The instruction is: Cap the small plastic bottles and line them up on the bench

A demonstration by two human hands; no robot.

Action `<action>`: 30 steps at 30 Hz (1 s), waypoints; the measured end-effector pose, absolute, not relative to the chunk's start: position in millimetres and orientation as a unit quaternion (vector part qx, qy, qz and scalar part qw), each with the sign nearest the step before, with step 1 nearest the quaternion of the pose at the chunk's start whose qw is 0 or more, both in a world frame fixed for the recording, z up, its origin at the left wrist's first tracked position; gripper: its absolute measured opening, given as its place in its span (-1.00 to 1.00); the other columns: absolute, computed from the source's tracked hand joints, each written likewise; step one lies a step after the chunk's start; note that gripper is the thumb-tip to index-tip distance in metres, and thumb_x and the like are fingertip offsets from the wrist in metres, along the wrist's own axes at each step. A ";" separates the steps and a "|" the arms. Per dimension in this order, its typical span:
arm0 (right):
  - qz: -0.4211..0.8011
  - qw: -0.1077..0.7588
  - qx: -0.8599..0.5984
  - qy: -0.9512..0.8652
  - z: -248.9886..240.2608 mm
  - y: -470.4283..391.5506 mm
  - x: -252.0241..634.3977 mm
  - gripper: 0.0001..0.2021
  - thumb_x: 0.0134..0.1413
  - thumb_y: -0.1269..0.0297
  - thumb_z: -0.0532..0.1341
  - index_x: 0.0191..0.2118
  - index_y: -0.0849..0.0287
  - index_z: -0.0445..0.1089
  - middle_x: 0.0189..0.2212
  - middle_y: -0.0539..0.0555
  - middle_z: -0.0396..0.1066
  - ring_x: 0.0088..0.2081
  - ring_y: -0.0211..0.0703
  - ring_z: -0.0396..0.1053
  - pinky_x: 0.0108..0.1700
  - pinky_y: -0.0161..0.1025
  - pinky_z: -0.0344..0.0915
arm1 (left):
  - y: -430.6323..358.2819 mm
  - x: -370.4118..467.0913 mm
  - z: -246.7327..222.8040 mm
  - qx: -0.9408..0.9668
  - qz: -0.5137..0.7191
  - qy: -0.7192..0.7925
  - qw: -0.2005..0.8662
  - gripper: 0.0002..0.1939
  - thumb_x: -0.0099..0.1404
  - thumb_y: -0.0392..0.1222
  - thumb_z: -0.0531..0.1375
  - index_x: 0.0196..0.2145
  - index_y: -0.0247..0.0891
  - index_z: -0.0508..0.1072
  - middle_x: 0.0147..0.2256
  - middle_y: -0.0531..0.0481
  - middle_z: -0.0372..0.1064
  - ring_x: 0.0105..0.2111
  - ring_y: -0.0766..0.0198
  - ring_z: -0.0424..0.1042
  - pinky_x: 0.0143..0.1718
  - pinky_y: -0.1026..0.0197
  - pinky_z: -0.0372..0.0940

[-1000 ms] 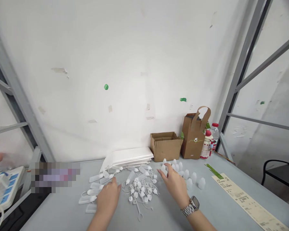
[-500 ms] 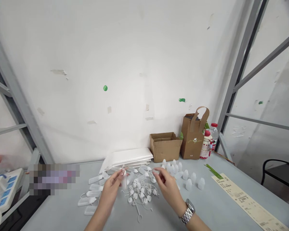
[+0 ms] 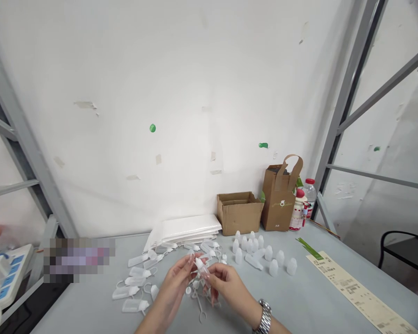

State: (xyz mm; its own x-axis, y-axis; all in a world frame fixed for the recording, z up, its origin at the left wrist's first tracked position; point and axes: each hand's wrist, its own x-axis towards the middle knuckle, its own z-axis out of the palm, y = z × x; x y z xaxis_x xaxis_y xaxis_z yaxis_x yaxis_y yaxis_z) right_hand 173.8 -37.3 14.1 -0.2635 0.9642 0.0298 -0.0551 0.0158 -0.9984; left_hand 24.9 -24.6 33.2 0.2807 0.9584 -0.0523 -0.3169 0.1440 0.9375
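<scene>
Between my hands is a small translucent squeeze bottle [image 3: 199,265] with a white nozzle cap, tilted with the nozzle toward the upper left. My left hand [image 3: 176,282] is closed at the nozzle end, its fingertips pinched around the cap's strap. Thumb and fingers of my right hand [image 3: 230,284] grip the clear body from the other side. Under them lies a pile of loose white nozzle caps [image 3: 196,285] with ring straps, partly covered by my fingers. Several capped bottles [image 3: 135,280] lie to the left and behind the pile.
Uncapped bottles [image 3: 273,267] stand to the right, with a couple lying down. White padded envelopes [image 3: 186,227], a cardboard box [image 3: 239,215], a brown paper bag [image 3: 277,204] and drink bottles [image 3: 310,192] line the wall. A long printed label strip [image 3: 358,292] lies at right.
My right hand has moved left and down to meet the left hand and now grips the bottle. My left hand has shifted right, tilting the bottle, which was hanging upright before.
</scene>
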 end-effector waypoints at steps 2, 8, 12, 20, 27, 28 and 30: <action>0.580 0.439 -0.411 -0.550 13.8 -35.5 175.6 -0.61 -0.18 -0.06 0.23 -0.50 0.24 0.28 -0.66 -0.06 0.32 -0.72 -0.42 0.17 -0.65 -0.43 0.10 | -22.9 23.3 32.8 0.424 0.481 0.351 0.682 -0.60 -0.02 0.09 0.24 -0.34 -0.30 0.50 -0.32 -0.12 0.48 -0.27 0.16 0.41 -0.18 0.17 0.25; 0.598 0.416 -0.414 -0.546 10.4 -34.5 174.0 -0.59 -0.24 -0.09 0.25 -0.54 0.22 0.23 -0.70 -0.05 0.32 -0.74 -0.39 0.17 -0.68 -0.41 0.06 | -19.8 21.6 29.1 0.378 0.492 0.350 0.702 -0.69 -0.08 0.02 0.31 -0.47 -0.31 0.54 -0.42 -0.06 0.49 -0.37 0.28 0.38 -0.27 0.29 0.24; 0.590 0.413 -0.419 -0.553 8.9 -34.9 173.8 -0.59 -0.22 -0.08 0.24 -0.55 0.21 0.21 -0.70 -0.05 0.31 -0.73 -0.39 0.16 -0.67 -0.41 0.05 | -18.8 21.4 26.4 0.385 0.493 0.360 0.692 -0.71 -0.16 -0.03 0.35 -0.49 -0.29 0.55 -0.43 -0.05 0.50 -0.40 0.31 0.37 -0.29 0.32 0.22; 0.553 0.398 -0.444 -0.582 8.3 -37.7 174.4 -0.63 -0.17 -0.02 0.23 -0.53 0.18 0.15 -0.72 -0.11 0.21 -0.69 -0.38 0.14 -0.63 -0.40 0.04 | -16.8 18.6 22.6 0.411 0.499 0.477 0.595 -0.68 -0.18 -0.01 0.29 -0.48 -0.28 0.57 -0.38 -0.10 0.53 -0.30 0.14 0.39 -0.32 0.25 0.21; 0.476 0.399 -0.483 -0.616 12.5 -41.7 174.2 -0.77 -0.10 0.19 0.21 -0.51 0.17 0.14 -0.66 -0.12 0.17 -0.61 -0.36 0.14 -0.55 -0.39 0.04 | -19.4 18.0 25.0 0.459 0.500 0.547 0.490 -0.67 -0.14 0.02 0.22 -0.45 -0.25 0.58 -0.36 -0.08 0.54 -0.30 0.07 0.39 -0.36 0.18 0.22; 0.469 0.399 -0.488 -0.619 12.3 -41.6 174.4 -0.78 -0.11 0.21 0.21 -0.51 0.17 0.14 -0.66 -0.12 0.16 -0.60 -0.36 0.13 -0.54 -0.39 0.04 | -20.0 18.3 25.9 0.458 0.500 0.549 0.488 -0.66 -0.14 0.02 0.22 -0.46 -0.25 0.58 -0.37 -0.09 0.54 -0.31 0.07 0.39 -0.37 0.18 0.23; 0.450 0.398 -0.497 -0.625 11.8 -41.3 175.1 -0.78 -0.13 0.23 0.22 -0.51 0.17 0.14 -0.64 -0.12 0.15 -0.58 -0.35 0.13 -0.53 -0.39 0.03 | -21.3 19.4 28.1 0.453 0.503 0.549 0.490 -0.66 -0.15 0.03 0.22 -0.47 -0.25 0.58 -0.38 -0.08 0.54 -0.32 0.08 0.40 -0.36 0.18 0.24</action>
State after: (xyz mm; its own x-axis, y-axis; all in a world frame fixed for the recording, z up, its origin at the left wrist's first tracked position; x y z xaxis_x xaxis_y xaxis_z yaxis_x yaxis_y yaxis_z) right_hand 175.1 -41.3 11.8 -0.1879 0.9809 0.0506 0.2635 0.0999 -0.9595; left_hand 19.4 -21.3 28.1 -0.1084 0.9907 -0.0818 0.0042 0.0827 0.9966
